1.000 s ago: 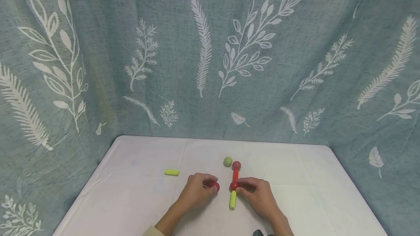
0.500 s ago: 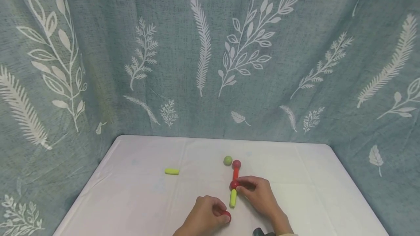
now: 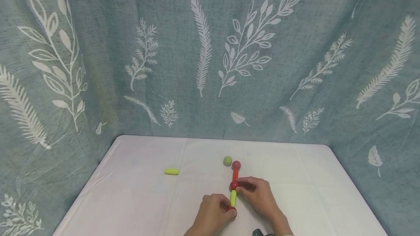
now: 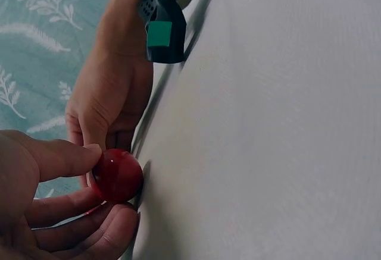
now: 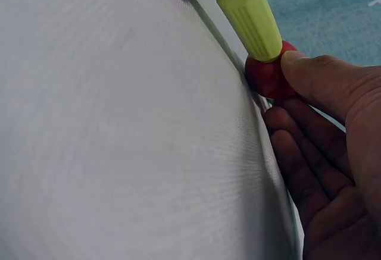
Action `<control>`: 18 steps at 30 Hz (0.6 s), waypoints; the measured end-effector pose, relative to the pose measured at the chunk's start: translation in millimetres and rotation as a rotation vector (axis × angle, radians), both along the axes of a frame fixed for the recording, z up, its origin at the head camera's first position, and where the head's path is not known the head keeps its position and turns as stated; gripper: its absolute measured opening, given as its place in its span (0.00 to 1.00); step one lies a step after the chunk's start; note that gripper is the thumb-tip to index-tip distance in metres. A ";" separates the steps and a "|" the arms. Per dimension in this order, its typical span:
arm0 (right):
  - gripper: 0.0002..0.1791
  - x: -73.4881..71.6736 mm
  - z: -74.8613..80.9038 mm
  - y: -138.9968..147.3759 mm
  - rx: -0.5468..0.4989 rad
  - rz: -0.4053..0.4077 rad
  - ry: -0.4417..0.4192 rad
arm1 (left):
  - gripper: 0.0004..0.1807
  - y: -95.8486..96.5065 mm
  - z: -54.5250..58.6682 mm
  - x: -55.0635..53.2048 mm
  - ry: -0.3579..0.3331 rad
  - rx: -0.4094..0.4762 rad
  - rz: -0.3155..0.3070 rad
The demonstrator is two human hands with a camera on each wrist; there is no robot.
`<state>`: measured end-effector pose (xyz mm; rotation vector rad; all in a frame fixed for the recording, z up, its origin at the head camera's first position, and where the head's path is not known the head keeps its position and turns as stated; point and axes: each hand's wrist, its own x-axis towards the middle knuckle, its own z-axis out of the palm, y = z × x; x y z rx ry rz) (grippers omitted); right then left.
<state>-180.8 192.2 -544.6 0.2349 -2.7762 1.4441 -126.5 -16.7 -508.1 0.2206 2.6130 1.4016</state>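
Observation:
My left hand [image 3: 212, 212] pinches a red ball [image 4: 119, 175] between thumb and fingers, right at the near end of a yellow-green rod [image 3: 233, 198]. The rod's far end meets a second red ball [image 5: 269, 77], which my right hand [image 3: 259, 193] holds between thumb and fingertips. From that ball a red rod [image 3: 235, 174] runs away to a third red ball [image 3: 236, 165], so the pieces form one nearly straight line on the table. In the right wrist view, the yellow-green rod bridges the two held balls.
A green ball [image 3: 228, 161] lies just left of the farthest red ball. Another yellow-green rod [image 3: 171, 171] lies by itself to the left on the white tablecloth [image 3: 131, 192]. Behind the table hangs a blue-green curtain [image 3: 177, 65] with white leaf prints.
My left hand has carried its red ball toward me and to the right, up to the yellow-green rod's near end. My right hand keeps its hold on the middle ball.

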 end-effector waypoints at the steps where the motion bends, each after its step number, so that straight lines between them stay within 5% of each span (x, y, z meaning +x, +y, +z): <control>1: 0.14 0.1 -0.2 0.1 0.000 0.000 -0.002 | 0.09 0.4 -0.1 -0.4 -0.001 -0.004 0.005; 18: 0.14 0.1 2.0 -2.5 0.010 -0.015 0.013 | 0.10 -0.6 -7.6 -2.6 -0.006 0.125 -0.020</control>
